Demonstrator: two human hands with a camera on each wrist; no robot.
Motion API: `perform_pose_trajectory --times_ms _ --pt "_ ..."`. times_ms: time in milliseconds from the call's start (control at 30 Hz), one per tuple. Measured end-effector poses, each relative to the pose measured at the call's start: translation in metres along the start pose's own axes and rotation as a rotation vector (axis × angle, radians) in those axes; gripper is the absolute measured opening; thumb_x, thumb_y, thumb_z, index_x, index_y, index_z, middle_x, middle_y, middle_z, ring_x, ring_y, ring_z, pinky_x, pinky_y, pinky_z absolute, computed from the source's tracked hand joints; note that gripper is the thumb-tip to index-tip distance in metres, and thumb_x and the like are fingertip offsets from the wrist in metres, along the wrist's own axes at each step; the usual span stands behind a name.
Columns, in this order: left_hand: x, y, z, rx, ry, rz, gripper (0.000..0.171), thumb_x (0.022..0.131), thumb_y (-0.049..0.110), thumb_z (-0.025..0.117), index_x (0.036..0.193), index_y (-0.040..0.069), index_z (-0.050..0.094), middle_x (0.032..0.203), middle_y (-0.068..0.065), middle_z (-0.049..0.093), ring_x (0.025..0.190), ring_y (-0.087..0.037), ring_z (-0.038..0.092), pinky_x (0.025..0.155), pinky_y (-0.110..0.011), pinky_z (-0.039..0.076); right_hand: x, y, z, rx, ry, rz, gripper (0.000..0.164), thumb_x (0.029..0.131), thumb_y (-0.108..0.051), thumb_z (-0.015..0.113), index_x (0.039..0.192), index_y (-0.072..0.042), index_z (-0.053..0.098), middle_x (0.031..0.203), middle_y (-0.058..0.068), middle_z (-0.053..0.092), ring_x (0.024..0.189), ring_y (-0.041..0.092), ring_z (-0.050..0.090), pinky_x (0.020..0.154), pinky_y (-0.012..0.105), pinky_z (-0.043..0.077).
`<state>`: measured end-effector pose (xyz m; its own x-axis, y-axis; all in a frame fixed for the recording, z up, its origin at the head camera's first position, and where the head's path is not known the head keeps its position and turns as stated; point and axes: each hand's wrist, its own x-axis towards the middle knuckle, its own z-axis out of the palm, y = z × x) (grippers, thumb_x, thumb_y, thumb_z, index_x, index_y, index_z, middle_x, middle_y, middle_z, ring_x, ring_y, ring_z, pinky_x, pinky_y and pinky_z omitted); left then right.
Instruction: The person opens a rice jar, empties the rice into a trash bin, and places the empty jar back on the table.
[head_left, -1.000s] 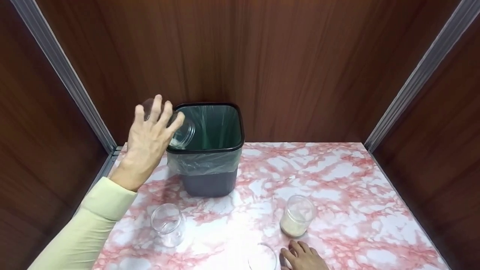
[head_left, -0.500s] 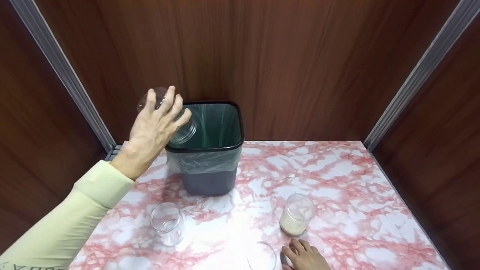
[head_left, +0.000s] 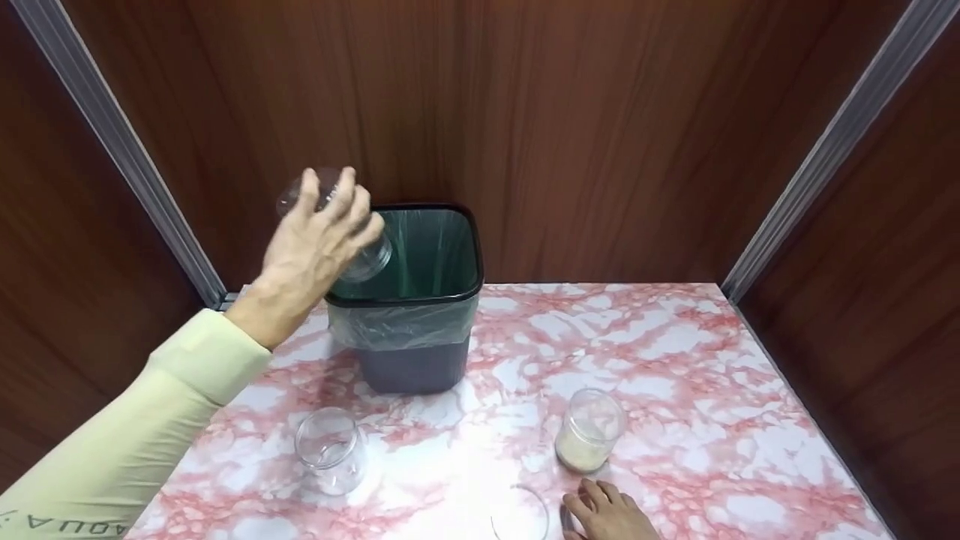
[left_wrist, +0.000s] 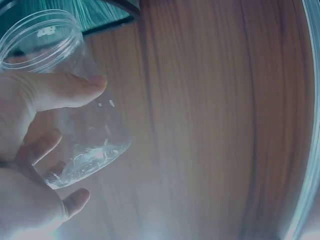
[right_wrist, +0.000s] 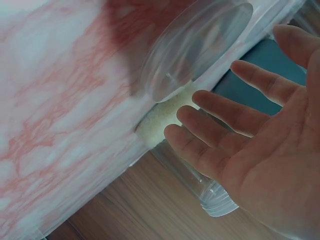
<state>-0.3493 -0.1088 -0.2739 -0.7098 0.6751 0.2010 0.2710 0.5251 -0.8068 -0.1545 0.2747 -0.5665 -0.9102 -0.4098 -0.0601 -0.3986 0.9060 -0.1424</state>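
My left hand (head_left: 311, 240) grips a clear plastic jar (left_wrist: 95, 117), tipped with its threaded mouth over the left side of a dark bin (head_left: 412, 369). A few whitish flecks cling inside this jar in the left wrist view; its contents otherwise look gone. Near the front of the table rests my right hand (head_left: 611, 516), its fingers loosely extended and holding nothing. Just beyond those fingers stands an upright clear jar (head_left: 589, 435) with pale grains at the bottom. Beside the hand is a clear round lid-like disc (right_wrist: 200, 50), faint under glare in the head view.
Another clear jar (head_left: 330, 454) stands upright at the front left, below my left forearm. A translucent liner (head_left: 405, 330) folds over the bin's black rim. The marbled table (head_left: 660, 360) is enclosed by brown wood panels (head_left: 600, 150) with grey metal corner posts.
My left hand has risen slightly and shifted right with the tipped jar, bringing its mouth farther over the bin; whitish matter seen near the mouth earlier no longer shows. The right hand stays put.
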Motion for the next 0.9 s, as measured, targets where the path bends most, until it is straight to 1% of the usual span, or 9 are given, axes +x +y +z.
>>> perform_pose_trajectory --times_ms 67,200,267,333,467,633,700,800,900 --pt "-0.001 -0.001 -0.001 -0.005 -0.002 -0.008 0.097 0.055 0.015 0.083 0.137 0.016 0.032 0.14 -0.023 0.026 0.135 -0.044 0.011 0.101 -0.064 0.016 0.0 0.001 0.002 0.018 -0.017 0.008 0.043 0.088 -0.045 0.054 0.117 -0.015 0.051 0.12 0.02 0.049 0.107 0.044 0.049 0.076 0.059 0.045" --pt "0.001 0.003 -0.001 0.012 -0.022 0.056 0.091 0.06 0.016 0.081 0.137 0.015 0.031 0.139 -0.024 0.026 0.134 -0.045 0.013 0.1 -0.064 0.017 0.001 0.001 0.005 0.025 -0.035 0.02 0.041 0.088 -0.047 0.053 0.115 -0.017 0.05 0.119 0.018 0.048 0.107 0.044 0.048 0.076 0.059 0.045" --pt "0.002 0.004 -0.002 0.019 -0.023 0.074 0.087 0.064 0.017 0.079 0.137 0.014 0.031 0.139 -0.024 0.027 0.134 -0.044 0.014 0.1 -0.064 0.017 0.002 0.001 0.006 0.027 -0.04 0.023 0.042 0.087 -0.049 0.052 0.115 -0.017 0.05 0.119 0.017 0.048 0.107 0.043 0.047 0.076 0.058 0.044" --pt "0.003 0.002 -0.002 0.018 -0.018 0.059 0.086 0.064 0.016 0.078 0.137 0.015 0.032 0.139 -0.024 0.027 0.134 -0.044 0.014 0.1 -0.064 0.017 0.002 0.001 0.007 0.029 -0.047 0.028 0.043 0.087 -0.05 0.051 0.115 -0.017 0.051 0.119 0.018 0.048 0.108 0.043 0.047 0.076 0.058 0.044" --pt "0.003 -0.001 -0.004 0.015 -0.01 0.017 0.092 0.06 0.016 0.08 0.138 0.017 0.031 0.14 -0.023 0.026 0.135 -0.044 0.012 0.101 -0.065 0.015 0.002 0.001 0.008 0.034 -0.058 0.04 0.05 0.086 -0.056 0.049 0.117 -0.016 0.052 0.12 0.02 0.049 0.107 0.044 0.047 0.076 0.059 0.044" --pt "0.003 0.003 -0.001 0.015 -0.025 0.072 0.093 0.059 0.017 0.081 0.137 0.015 0.031 0.139 -0.024 0.027 0.134 -0.044 0.013 0.1 -0.064 0.017 0.001 0.003 0.012 0.015 -0.036 0.042 0.057 0.084 -0.061 0.048 0.118 -0.016 0.053 0.119 0.021 0.05 0.105 0.043 0.049 0.075 0.058 0.044" --pt "0.004 0.003 0.001 0.011 -0.026 0.063 0.093 0.059 0.017 0.082 0.138 0.016 0.032 0.14 -0.023 0.027 0.135 -0.044 0.013 0.101 -0.064 0.016 0.001 0.004 0.013 0.012 -0.022 0.043 0.062 0.082 -0.067 0.044 0.117 -0.016 0.052 0.118 0.02 0.05 0.104 0.042 0.049 0.074 0.057 0.044" --pt "0.004 0.001 0.003 0.006 -0.022 0.023 0.094 0.058 0.017 0.082 0.138 0.018 0.032 0.141 -0.022 0.027 0.135 -0.043 0.011 0.101 -0.065 0.015 0.002 0.005 0.015 0.013 -0.013 0.046 0.071 0.079 -0.074 0.04 0.117 -0.015 0.051 0.118 0.02 0.049 0.105 0.042 0.049 0.074 0.058 0.044" --pt "0.004 0.002 0.005 -0.006 -0.019 0.025 0.093 0.058 0.016 0.081 0.138 0.017 0.032 0.14 -0.023 0.026 0.135 -0.044 0.011 0.101 -0.065 0.014 0.002 0.005 0.016 0.015 -0.018 0.05 0.074 0.078 -0.075 0.039 0.118 -0.014 0.05 0.118 0.021 0.049 0.105 0.043 0.049 0.075 0.059 0.044"
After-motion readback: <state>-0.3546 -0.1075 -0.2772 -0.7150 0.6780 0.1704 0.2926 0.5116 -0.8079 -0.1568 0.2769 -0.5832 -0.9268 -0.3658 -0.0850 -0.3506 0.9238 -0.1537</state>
